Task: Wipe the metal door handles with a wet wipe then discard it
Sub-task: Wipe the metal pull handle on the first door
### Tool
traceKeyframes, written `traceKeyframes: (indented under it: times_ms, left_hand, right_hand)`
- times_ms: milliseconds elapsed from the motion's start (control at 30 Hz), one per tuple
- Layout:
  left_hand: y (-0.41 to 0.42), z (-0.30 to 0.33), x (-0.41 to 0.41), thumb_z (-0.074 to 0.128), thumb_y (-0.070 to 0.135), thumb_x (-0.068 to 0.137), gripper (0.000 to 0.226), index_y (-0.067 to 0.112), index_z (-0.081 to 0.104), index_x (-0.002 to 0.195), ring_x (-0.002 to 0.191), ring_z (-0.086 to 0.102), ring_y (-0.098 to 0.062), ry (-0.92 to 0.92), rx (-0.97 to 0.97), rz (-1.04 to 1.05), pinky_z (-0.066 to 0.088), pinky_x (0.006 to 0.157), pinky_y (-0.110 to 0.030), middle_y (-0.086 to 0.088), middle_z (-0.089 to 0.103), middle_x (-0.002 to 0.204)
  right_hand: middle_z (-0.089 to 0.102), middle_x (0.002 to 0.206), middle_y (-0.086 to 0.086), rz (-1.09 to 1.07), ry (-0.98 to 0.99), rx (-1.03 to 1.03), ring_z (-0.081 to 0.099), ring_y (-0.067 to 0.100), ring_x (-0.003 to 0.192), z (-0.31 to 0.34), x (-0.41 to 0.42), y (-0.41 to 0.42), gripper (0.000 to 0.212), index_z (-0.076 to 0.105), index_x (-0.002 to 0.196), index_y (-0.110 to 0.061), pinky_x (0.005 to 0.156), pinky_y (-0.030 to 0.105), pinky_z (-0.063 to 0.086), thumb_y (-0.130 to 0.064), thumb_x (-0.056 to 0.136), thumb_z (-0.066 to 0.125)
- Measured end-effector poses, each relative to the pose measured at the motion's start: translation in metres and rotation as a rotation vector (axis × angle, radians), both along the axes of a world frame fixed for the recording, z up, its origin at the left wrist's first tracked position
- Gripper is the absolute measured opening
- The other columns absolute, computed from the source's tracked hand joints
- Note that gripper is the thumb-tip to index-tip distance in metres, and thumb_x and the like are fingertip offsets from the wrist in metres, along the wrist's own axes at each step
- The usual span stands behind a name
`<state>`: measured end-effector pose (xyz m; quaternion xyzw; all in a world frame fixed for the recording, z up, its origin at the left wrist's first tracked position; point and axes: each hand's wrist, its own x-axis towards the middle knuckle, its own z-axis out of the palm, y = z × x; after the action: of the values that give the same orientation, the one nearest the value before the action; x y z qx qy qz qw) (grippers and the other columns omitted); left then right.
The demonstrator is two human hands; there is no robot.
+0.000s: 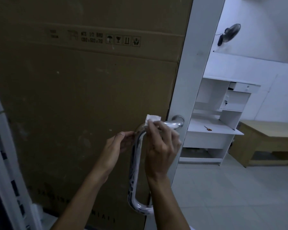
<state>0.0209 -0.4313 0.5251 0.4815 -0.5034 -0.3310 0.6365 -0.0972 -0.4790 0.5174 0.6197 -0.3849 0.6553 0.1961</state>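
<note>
A shiny metal pull handle curves down the door's edge, and a second metal handle juts from the white door frame beside it. My right hand pinches a folded white wet wipe against the top bend where the two handles meet. To the left of the pull handle's top is my left hand, its fingers straight, fingertips close to the metal and holding nothing.
Brown cardboard with printed shipping marks covers the door. Through the opening on the right stand a white desk unit with a small orange tool on it, a wooden bench, a wall fan and a tiled floor.
</note>
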Motion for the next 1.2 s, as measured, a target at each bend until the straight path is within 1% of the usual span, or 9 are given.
traceKeyframes:
  times_ms: [167, 300, 467, 567, 733, 900, 1000, 1100, 1200]
  left_hand:
    - [0.002, 0.001, 0.002, 0.027, 0.027, 0.105, 0.041, 0.03, 0.068, 0.104, 0.095, 0.066, 0.003, -0.044, 0.029, 0.022, 0.047, 0.078, -0.015, 0.016, 0.073, 0.097]
    - [0.001, 0.001, 0.0, 0.028, 0.026, 0.105, 0.04, 0.028, 0.068, 0.108, 0.097, 0.066, 0.0, -0.034, 0.027, 0.046, 0.046, 0.08, -0.017, 0.012, 0.072, 0.101]
    - [-0.002, -0.001, -0.004, 0.029, 0.023, 0.105, 0.04, 0.024, 0.069, 0.108, 0.097, 0.065, -0.001, -0.024, 0.023, 0.071, 0.047, 0.082, -0.02, 0.009, 0.072, 0.102]
    - [-0.002, -0.001, -0.002, 0.029, 0.022, 0.105, 0.04, 0.028, 0.068, 0.102, 0.098, 0.065, -0.002, -0.007, 0.028, 0.074, 0.047, 0.083, -0.021, 0.009, 0.072, 0.101]
    - [-0.002, -0.003, 0.001, 0.028, 0.025, 0.105, 0.041, 0.03, 0.068, 0.103, 0.095, 0.066, 0.002, 0.001, 0.028, 0.03, 0.046, 0.08, -0.019, 0.016, 0.073, 0.097]
    - [-0.002, -0.011, 0.006, 0.029, 0.028, 0.105, 0.041, 0.023, 0.069, 0.1, 0.097, 0.068, -0.007, 0.076, 0.081, 0.047, 0.049, 0.085, -0.025, 0.006, 0.074, 0.099]
    - [0.001, -0.018, 0.011, 0.028, 0.027, 0.105, 0.042, 0.022, 0.069, 0.1, 0.097, 0.068, -0.007, 0.051, 0.095, 0.038, 0.05, 0.088, -0.025, 0.004, 0.074, 0.099]
    - [0.004, -0.016, 0.014, 0.027, 0.026, 0.105, 0.042, 0.029, 0.069, 0.105, 0.103, 0.065, -0.003, 0.003, 0.034, 0.019, 0.048, 0.081, -0.016, 0.013, 0.073, 0.102]
    - [0.002, -0.011, 0.013, 0.03, 0.034, 0.104, 0.036, 0.036, 0.063, 0.119, 0.115, 0.056, 0.006, -0.078, -0.074, 0.008, 0.045, 0.089, -0.016, 0.023, 0.065, 0.12]
  right_hand:
    - [0.068, 0.111, -0.01, -0.083, 0.037, 0.119, 0.051, 0.02, 0.103, 0.019, -0.039, -0.001, 0.022, 0.069, 0.11, -0.028, 0.08, 0.036, 0.032, -0.036, 0.094, 0.056]
    - [0.069, 0.111, -0.007, 0.076, 0.112, 0.234, 0.053, 0.019, 0.104, 0.031, -0.076, -0.011, 0.033, 0.07, 0.112, -0.024, 0.086, 0.034, 0.033, -0.04, 0.097, 0.046]
    - [0.071, 0.11, -0.002, 0.071, 0.39, 0.192, 0.06, 0.017, 0.104, 0.043, -0.076, -0.006, 0.031, 0.068, 0.114, -0.02, 0.089, 0.028, 0.034, -0.034, 0.099, 0.045]
    - [0.072, 0.105, -0.002, 0.05, 0.558, 0.234, 0.066, 0.017, 0.098, 0.058, -0.06, -0.002, 0.026, 0.068, 0.111, -0.021, 0.103, 0.039, 0.038, -0.033, 0.101, 0.047]
    - [0.072, 0.097, 0.002, -0.079, 0.815, 0.248, 0.067, 0.019, 0.092, 0.069, -0.027, 0.004, 0.014, 0.069, 0.102, -0.02, 0.115, 0.043, 0.024, -0.026, 0.094, 0.06]
    - [0.071, 0.096, 0.006, -0.174, 1.148, 0.183, 0.061, 0.026, 0.112, 0.046, 0.002, 0.012, 0.03, 0.073, 0.093, -0.016, 0.119, 0.046, 0.003, -0.019, 0.087, 0.043]
    - [0.07, 0.114, 0.006, -0.105, 1.119, 0.149, 0.048, 0.029, 0.132, 0.035, -0.006, 0.009, 0.039, 0.073, 0.103, -0.017, 0.121, 0.047, 0.0, -0.017, 0.086, 0.037]
    - [0.065, 0.127, 0.004, -0.04, 1.017, 0.093, 0.046, 0.028, 0.134, 0.034, -0.02, 0.004, 0.036, 0.068, 0.117, -0.017, 0.12, 0.048, 0.004, -0.013, 0.086, 0.049]
    - [0.064, 0.129, 0.004, -0.026, 0.844, 0.134, 0.05, 0.027, 0.131, 0.041, -0.032, -0.002, 0.04, 0.063, 0.125, -0.02, 0.118, 0.05, 0.013, -0.016, 0.086, 0.067]
